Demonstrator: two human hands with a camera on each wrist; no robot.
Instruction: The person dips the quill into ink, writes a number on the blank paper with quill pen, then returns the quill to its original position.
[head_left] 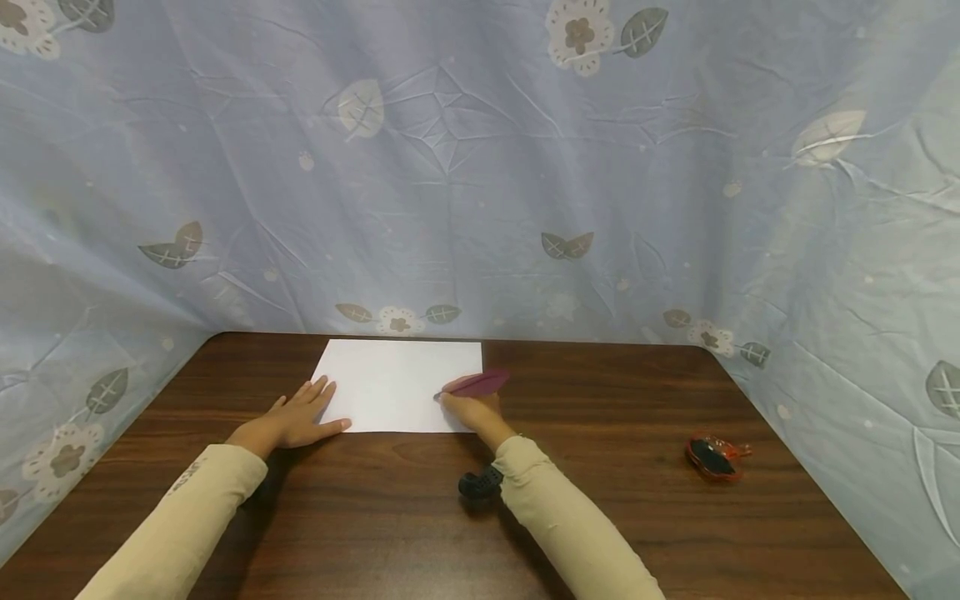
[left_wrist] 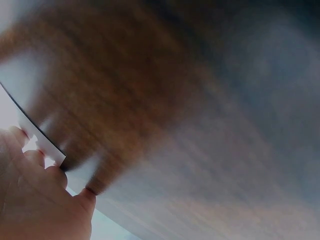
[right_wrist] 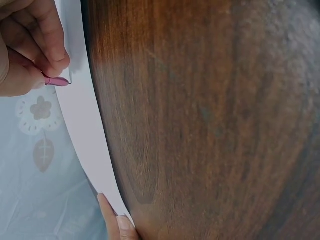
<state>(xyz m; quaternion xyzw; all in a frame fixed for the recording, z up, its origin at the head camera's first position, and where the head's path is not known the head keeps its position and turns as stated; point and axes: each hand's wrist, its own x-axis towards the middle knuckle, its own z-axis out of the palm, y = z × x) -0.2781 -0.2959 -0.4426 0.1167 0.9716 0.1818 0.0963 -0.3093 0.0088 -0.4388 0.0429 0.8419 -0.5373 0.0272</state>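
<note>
Between the hands [head_left: 297,421] at its side edges, paper [head_left: 393,382] spreads wide.

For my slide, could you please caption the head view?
Left hand resting on the edge of white paper, right hand holding a purple pen over it.

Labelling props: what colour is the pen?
The pen is dark magenta, clearest in the head view.
</note>
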